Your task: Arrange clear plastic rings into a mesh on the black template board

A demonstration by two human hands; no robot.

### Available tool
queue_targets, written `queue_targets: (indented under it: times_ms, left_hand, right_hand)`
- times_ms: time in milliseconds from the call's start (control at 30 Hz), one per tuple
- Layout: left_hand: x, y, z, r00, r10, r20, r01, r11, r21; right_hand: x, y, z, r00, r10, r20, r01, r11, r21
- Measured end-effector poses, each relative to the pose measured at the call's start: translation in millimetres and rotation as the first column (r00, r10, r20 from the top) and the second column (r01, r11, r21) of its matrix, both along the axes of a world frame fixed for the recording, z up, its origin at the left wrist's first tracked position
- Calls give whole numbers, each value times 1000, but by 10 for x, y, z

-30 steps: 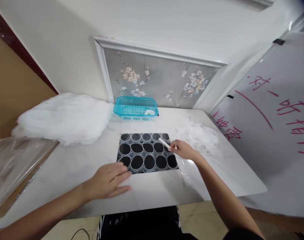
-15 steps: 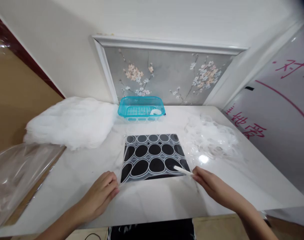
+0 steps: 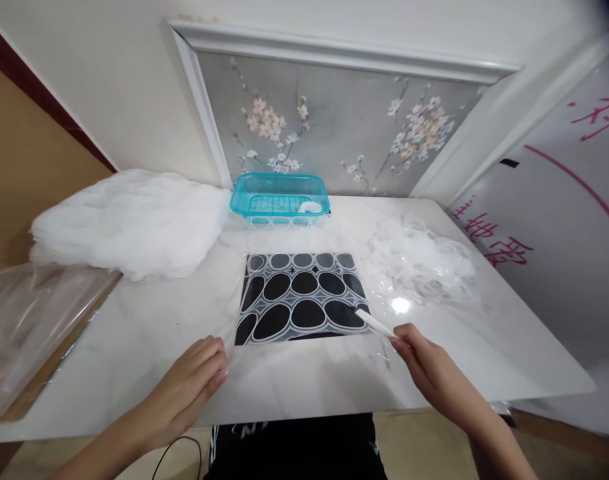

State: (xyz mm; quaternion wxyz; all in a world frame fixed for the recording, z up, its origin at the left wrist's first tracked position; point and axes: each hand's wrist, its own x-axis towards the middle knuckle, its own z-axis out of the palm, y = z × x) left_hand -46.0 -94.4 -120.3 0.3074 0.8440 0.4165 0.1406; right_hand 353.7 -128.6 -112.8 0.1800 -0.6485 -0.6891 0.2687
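Note:
In front of me lies a black sheet (image 3: 304, 283) under clear film printed with rows of white-edged ovals. My right hand (image 3: 421, 353) grips a slim white flat tool (image 3: 377, 324), its tip over an oval near the sheet's right edge. Whether the tip touches the film I cannot tell. At the lower left corner my left hand (image 3: 197, 380) has its fingers closed on the edge of the clear film (image 3: 231, 355), which stretches beyond the black sheet.
Behind the sheet stands a turquoise plastic basket (image 3: 280, 195) with a white ring-like piece inside. A pile of white filmy material (image 3: 129, 223) lies at left, above a clear plastic bag (image 3: 39, 327). To the right is a heap of clear plastic scraps (image 3: 419, 257) on the white marbled table (image 3: 474, 353).
My view has tilted downward, so the table contents sit higher in the picture. The white tool's tip has shifted slightly toward the sheet's right edge. Both hands keep their hold.

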Motion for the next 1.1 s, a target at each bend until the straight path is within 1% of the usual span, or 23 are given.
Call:
queue_targets:
  times_ms: [133, 233, 300, 367, 433, 500, 533, 567, 633, 667, 700, 733, 767, 800, 833, 867, 900, 933, 1000, 1033, 1067, 1100]
  left_hand:
    - [16, 22, 164, 999, 3, 49, -5, 999, 40]
    - [7, 26, 192, 999, -16, 44, 13, 997, 79]
    - [1, 32, 164, 999, -31, 22, 29, 997, 74]
    - [-3, 50, 112, 1000, -5, 7, 4, 999, 44]
    - [-4, 75, 56, 999, 50, 11, -49, 999, -17]
    - [1, 93, 19, 996, 84, 36, -79, 990, -121]
    - [7, 97, 12, 996, 71, 49, -60, 980, -191]
    - [14, 102, 11, 998, 32, 59, -15, 963, -269]
    - [29, 137, 17, 994, -90, 65, 109, 904, -414]
    - [33, 180, 13, 990, -129, 51, 138, 877, -460]
    - [33, 249, 0, 993, -118, 23, 115, 875, -470]
    - [30, 346, -27, 998, -56, -22, 41, 897, -440]
    - [23, 468, -67, 995, 66, -70, -87, 927, -366]
    - [16, 611, -118, 971, 216, -102, -235, 941, -243]
    - [10, 763, -175, 936, 321, -144, -336, 937, -93]
    - [10, 915, -235, 897, 392, -204, -391, 919, 47]
    - [18, 1053, -290, 860, 446, -247, -422, 895, 146]
    - [34, 1171, -335, 844, 459, -277, -420, 887, 191]
    - [83, 1324, -383, 855, 397, -334, -339, 915, 221]
    - [108, 1364, -383, 863, 360, -354, -295, 929, 225]
    - [128, 1387, -368, 867, 337, -367, -264, 935, 235]
    - [141, 1403, -339, 863, 341, -372, -257, 931, 258]
  right_hand:
    - [-12, 60, 64, 997, -65, 28, 58, 977, 206]
    - [8, 58, 91, 992, -120, 46, 103, 959, 266]
    - [23, 29, 91, 992, -123, 40, 111, 965, 237]
    - [17, 0, 76, 996, -83, 18, 79, 983, 164]
    - [-14, -13, 50, 999, -38, -5, 39, 995, 88]
    - [-50, -5, 23, 1000, -21, -4, 21, 1000, 19]
    - [-59, 5, 14, 1000, -11, 9, 11, 1000, -27]
    - [-56, 19, 11, 1000, 11, 28, -9, 997, -80]
    - [-8, 62, 20, 994, 79, 80, -67, 987, -143]
    - [35, 101, 30, 988, 104, 112, -90, 988, -128]
    - [85, 159, 38, 983, 114, 145, -102, 991, -85]
    - [135, 242, 43, 979, 107, 175, -104, 994, -25]
    - [178, 355, 39, 976, 92, 197, -100, 994, 34]
    - [209, 497, 25, 975, 77, 209, -95, 992, 78]
    - [221, 666, 1, 975, 82, 207, -103, 990, 96]
    - [214, 856, -33, 976, 94, 196, -116, 987, 106]
    - [190, 1056, -74, 980, 103, 169, -123, 986, 115]
    - [152, 1257, -118, 986, 110, 124, -123, 987, 106]
    - [56, 1613, -200, 993, 121, 3, -121, 991, 57]
    - [8, 1753, -235, 992, 114, -50, -114, 993, 2]
    - [-34, 1859, -265, 991, 103, -86, -106, 994, -39]
    - [-68, 1934, -290, 990, 89, -106, -97, 993, -72]
